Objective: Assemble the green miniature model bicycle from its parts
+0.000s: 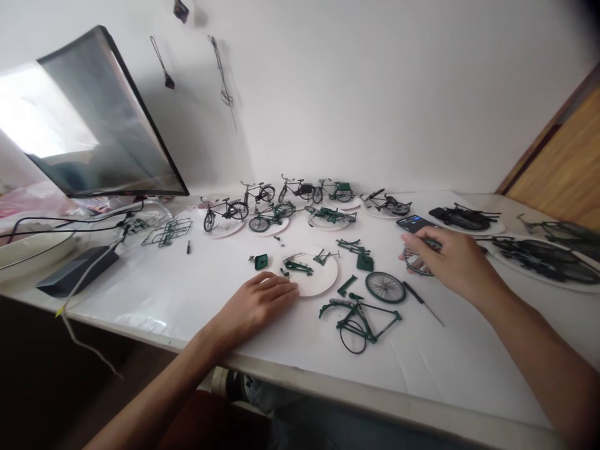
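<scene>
One spoked wheel (417, 262) sits pinched in your right hand (457, 259), while your left hand (262, 304) lies loosely spread, palm down, by the white plate (324, 284).

Wheel spokes (385, 287), screwdriver shaft (432, 312) metallic; tabletop covering (201, 281) smooth, glossy; screen (126, 119) glossy; panel (562, 162) grained wood; wall (375, 94) matt

A small, dark-rimmed wheel with thin spokes (416, 262) is held in the right hand (447, 257), which covers part of its rim. A flat, round white plate (324, 284) lies beside the left hand (263, 304), whose fingertips reach its near-left edge; small, slender dark-green bicycle parts (299, 268) lie loose and apart from one another on its surface.
</scene>
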Demonstrator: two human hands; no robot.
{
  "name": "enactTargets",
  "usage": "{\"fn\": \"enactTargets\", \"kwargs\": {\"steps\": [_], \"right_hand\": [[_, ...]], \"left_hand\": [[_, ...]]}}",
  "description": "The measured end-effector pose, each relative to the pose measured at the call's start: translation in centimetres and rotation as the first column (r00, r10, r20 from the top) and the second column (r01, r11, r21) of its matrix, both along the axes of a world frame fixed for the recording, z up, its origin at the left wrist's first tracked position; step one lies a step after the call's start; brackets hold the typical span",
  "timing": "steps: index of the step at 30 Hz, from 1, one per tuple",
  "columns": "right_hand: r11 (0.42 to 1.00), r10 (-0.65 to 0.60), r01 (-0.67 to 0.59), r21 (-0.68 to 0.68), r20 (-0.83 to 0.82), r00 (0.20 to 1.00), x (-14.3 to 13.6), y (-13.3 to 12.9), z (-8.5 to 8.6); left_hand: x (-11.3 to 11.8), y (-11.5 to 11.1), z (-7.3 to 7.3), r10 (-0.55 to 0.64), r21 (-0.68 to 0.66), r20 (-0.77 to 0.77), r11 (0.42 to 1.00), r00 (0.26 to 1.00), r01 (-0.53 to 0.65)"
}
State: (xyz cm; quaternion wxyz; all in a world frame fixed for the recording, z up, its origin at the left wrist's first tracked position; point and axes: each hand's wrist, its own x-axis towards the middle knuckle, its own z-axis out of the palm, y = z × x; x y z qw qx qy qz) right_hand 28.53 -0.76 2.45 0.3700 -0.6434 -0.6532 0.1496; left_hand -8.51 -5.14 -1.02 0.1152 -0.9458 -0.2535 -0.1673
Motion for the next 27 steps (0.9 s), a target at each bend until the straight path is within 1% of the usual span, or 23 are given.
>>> {"fn": "enactTargets", "kwargs": {"steps": [4,7,12,15,19,21,24,27], "right_hand": [[0.999,0.032,-0.033,0.033,0.017,0.999,0.1,0.0,-0.1],[0.998,0.035,-0.035,0.044,0.013,0.999,0.1,0.0,-0.1],[0.997,0.029,-0.030,0.064,0.016,0.999,0.1,0.1,-0.2],[0.997,-0.001,-0.005,0.075,0.069,0.998,0.0,0.1,-0.2],[0.993,-0.080,0.067,0.095,0.136,0.988,0.1,0.1,-0.1],[0.993,-0.098,0.088,0.078,0.135,0.986,0.3,0.2,-0.1],[0.994,-0.083,0.071,0.080,0.160,0.984,0.4,0.2,-0.3],[0.995,-0.048,0.025,0.101,0.224,0.973,0.4,0.1,-0.8]], "left_hand": [[-0.3,-0.5,0.0,-0.028,0.054,0.051,0.998,0.998,0.025],[-1.3,-1.8,0.3,-0.042,0.040,0.039,0.998,0.998,0.040],[-3.3,-4.2,0.5,-0.014,-0.004,0.003,1.000,1.000,0.014],[-4.2,-4.7,0.1,-0.003,-0.020,-0.012,1.000,1.000,0.003],[-4.9,-4.7,-0.4,0.005,-0.071,0.010,0.997,1.000,-0.004],[-5.0,-4.8,-0.5,0.040,-0.101,0.046,0.994,0.998,-0.035],[-5.0,-4.8,-0.9,0.136,-0.132,0.110,0.984,0.985,-0.122],[-4.9,-4.6,-1.6,0.214,-0.168,0.245,0.970,0.946,-0.176]]}}
